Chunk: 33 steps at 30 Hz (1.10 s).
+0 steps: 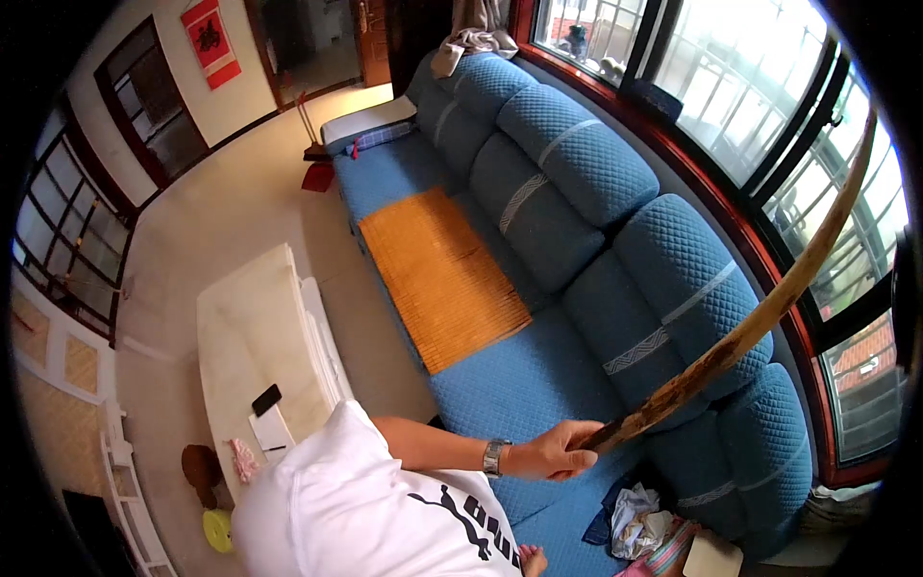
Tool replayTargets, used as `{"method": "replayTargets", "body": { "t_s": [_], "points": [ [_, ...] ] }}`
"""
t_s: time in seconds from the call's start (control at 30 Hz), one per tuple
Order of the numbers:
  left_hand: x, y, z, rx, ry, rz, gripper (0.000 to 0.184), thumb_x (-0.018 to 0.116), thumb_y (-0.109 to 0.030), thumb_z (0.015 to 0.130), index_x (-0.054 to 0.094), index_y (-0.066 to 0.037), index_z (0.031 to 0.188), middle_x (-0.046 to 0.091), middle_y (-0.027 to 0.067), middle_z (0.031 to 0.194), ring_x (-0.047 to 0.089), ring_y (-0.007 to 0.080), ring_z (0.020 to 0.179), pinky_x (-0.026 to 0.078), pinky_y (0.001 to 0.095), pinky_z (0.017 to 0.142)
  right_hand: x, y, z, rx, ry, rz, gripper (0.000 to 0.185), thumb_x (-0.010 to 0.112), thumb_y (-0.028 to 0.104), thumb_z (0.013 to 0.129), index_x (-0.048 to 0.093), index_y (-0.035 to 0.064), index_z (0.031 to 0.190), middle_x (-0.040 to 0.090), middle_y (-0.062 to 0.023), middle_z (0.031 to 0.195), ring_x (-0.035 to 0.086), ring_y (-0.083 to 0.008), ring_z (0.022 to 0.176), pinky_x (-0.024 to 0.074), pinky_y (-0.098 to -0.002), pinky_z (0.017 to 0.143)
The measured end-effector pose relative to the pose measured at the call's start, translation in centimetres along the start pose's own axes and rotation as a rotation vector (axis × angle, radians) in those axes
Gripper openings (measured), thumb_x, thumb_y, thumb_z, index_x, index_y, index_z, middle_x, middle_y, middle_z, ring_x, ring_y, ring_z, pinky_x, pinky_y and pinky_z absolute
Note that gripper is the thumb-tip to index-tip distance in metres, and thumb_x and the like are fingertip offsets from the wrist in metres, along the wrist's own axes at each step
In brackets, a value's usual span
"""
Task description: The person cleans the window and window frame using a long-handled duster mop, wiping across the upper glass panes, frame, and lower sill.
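Observation:
A long, curved wooden stick slants from lower centre to the upper right, with dark patches near its lower end and a paler upper part. My left hand, with a metal-banded watch on its wrist, is closed around the stick's lower end, above the blue sofa seat. Only a small part of my right hand shows at the bottom edge, beside my white shirt; its fingers are too hidden to read. An orange-brown mat lies on the blue quilted sofa.
Bunched clothes lie on the sofa at the lower right. Barred windows run behind its backrest. A pale table on the left holds a black phone, paper and a pen. A red dustpan and broom stand by the sofa's far end.

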<state>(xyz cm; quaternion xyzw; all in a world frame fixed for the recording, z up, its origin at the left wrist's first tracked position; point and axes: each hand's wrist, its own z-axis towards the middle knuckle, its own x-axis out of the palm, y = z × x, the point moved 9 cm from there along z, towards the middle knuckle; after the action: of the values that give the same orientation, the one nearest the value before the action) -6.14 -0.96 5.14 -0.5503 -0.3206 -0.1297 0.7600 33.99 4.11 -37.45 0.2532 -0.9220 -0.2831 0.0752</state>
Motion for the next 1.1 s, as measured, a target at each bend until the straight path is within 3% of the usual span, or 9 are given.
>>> {"method": "replayTargets", "body": {
  "t_s": [0.17, 0.33, 0.47, 0.5, 0.6, 0.67, 0.7, 1.03, 1.1],
  "points": [
    [1.6, 1.0, 0.9, -0.090, 0.006, -0.046, 0.041, 0.063, -0.046, 0.083, 0.046, -0.009, 0.081, 0.041, -0.0052, 0.054, 0.038, 0.0021, 0.041, 0.030, 0.0181, 0.034, 0.6, -0.7, 1.0, 0.027, -0.114, 0.110, 0.041, 0.039, 0.036, 0.095, 0.052, 0.0020, 0.111, 0.061, -0.0168, 0.107, 0.060, -0.0278, 0.091, 0.0502, -0.0369, 0.070],
    [0.9, 0.5, 1.1, -0.163, 0.045, -0.007, 0.040, 0.063, -0.043, 0.084, 0.045, -0.009, 0.077, 0.042, -0.0046, 0.055, 0.039, 0.0027, 0.042, 0.030, 0.0186, 0.035, 5.4, 1.4, 0.7, 0.063, -0.093, 0.078, 0.040, 0.039, 0.036, 0.094, 0.052, 0.0019, 0.111, 0.061, -0.0165, 0.106, 0.060, -0.0276, 0.090, 0.0501, -0.0367, 0.069],
    [-2.3, 0.4, 0.5, -0.241, -0.076, 0.014, 0.032, 0.059, -0.035, 0.089, 0.046, -0.009, 0.075, 0.044, -0.0039, 0.054, 0.039, 0.0031, 0.040, 0.032, 0.0187, 0.035, 11.2, 5.9, 1.3, -0.024, -0.108, 0.154, 0.040, 0.039, 0.036, 0.094, 0.052, 0.0019, 0.111, 0.061, -0.0163, 0.105, 0.060, -0.0274, 0.089, 0.0500, -0.0365, 0.068],
    [-2.3, 0.6, 1.0, -0.264, 0.009, 0.038, 0.032, 0.059, -0.035, 0.089, 0.046, -0.009, 0.075, 0.044, -0.0039, 0.054, 0.039, 0.0031, 0.040, 0.032, 0.0187, 0.035, 12.5, 7.6, 1.1, -0.040, -0.114, 0.161, 0.040, 0.039, 0.036, 0.094, 0.052, 0.0019, 0.110, 0.061, -0.0163, 0.105, 0.060, -0.0274, 0.089, 0.0500, -0.0365, 0.068],
    [-3.4, -1.0, 1.0, -0.299, -0.045, 0.063, 0.031, 0.057, -0.031, 0.090, 0.047, -0.009, 0.072, 0.045, -0.0022, 0.053, 0.038, 0.0045, 0.039, 0.031, 0.0202, 0.034, 14.5, 10.8, 0.5, -0.097, -0.152, 0.197, 0.040, 0.039, 0.036, 0.094, 0.053, 0.0019, 0.110, 0.061, -0.0161, 0.104, 0.060, -0.0272, 0.089, 0.0500, -0.0364, 0.068],
    [-3.5, -3.1, 1.7, -0.250, -0.149, 0.084, 0.038, 0.064, -0.030, 0.080, 0.046, -0.009, 0.054, 0.044, 0.0022, 0.043, 0.041, 0.0132, 0.033, 0.031, 0.0275, 0.032, 15.2, 12.4, -0.3, -0.127, -0.182, 0.220, 0.040, 0.039, 0.036, 0.094, 0.053, 0.0018, 0.110, 0.061, -0.0160, 0.104, 0.060, -0.0271, 0.088, 0.0499, -0.0363, 0.067],
    [-3.6, -3.1, 1.8, -0.198, -0.124, 0.110, 0.041, 0.060, -0.038, 0.086, 0.045, -0.011, 0.058, 0.042, -0.0018, 0.046, 0.039, 0.0063, 0.035, 0.028, 0.0219, 0.030, 15.5, 13.0, -0.7, -0.142, -0.196, 0.231, 0.040, 0.039, 0.036, 0.094, 0.053, 0.0018, 0.110, 0.061, -0.0160, 0.103, 0.060, -0.0271, 0.088, 0.0499, -0.0363, 0.067],
    [-2.0, -2.7, 3.1, -0.065, -0.155, 0.173, 0.046, 0.058, -0.043, 0.087, 0.044, -0.012, 0.056, 0.042, -0.0025, 0.045, 0.036, 0.0068, 0.035, 0.027, 0.0227, 0.033, 14.0, 18.6, -3.8, -0.310, -0.258, 0.293, 0.039, 0.040, 0.036, 0.094, 0.053, 0.0018, 0.109, 0.061, -0.0155, 0.101, 0.060, -0.0266, 0.086, 0.0497, -0.0359, 0.066],
    [-1.1, -0.8, 3.4, -0.085, -0.139, 0.175, 0.041, 0.057, -0.044, 0.088, 0.048, -0.010, 0.065, 0.043, -0.0016, 0.046, 0.037, 0.0072, 0.035, 0.028, 0.0228, 0.032, 12.7, 20.0, -4.5, -0.358, -0.257, 0.294, 0.039, 0.040, 0.036, 0.094, 0.053, 0.0017, 0.109, 0.062, -0.0154, 0.101, 0.060, -0.0265, 0.086, 0.0496, -0.0358, 0.065]
  ]
}}
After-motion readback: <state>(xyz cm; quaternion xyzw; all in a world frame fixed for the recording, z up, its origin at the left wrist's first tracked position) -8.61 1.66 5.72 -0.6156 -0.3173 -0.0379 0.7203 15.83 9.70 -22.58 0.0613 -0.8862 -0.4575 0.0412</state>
